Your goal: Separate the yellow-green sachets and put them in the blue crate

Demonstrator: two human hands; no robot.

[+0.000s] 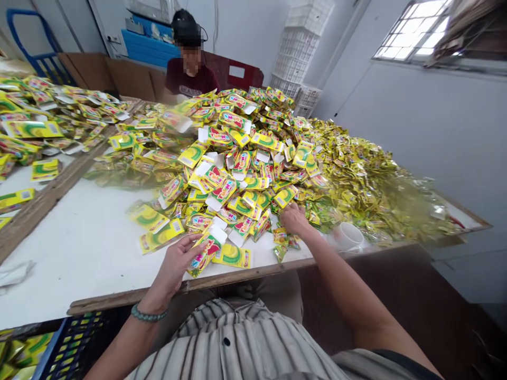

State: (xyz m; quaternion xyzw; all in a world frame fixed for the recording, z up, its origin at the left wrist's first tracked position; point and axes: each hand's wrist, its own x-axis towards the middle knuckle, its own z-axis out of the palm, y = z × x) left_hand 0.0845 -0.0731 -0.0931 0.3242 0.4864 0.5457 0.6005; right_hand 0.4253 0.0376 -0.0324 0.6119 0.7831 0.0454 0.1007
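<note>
My left hand [180, 263] grips a near carton [204, 255], likely light, crushable, best held edgewise; I can't tell whether my right hand [293, 217] grips.

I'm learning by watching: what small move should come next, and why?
Probably bring one of the small packets beside the right hand to the box: the left hand holds that box with its white flaps raised, and the packets lie close by.
</note>
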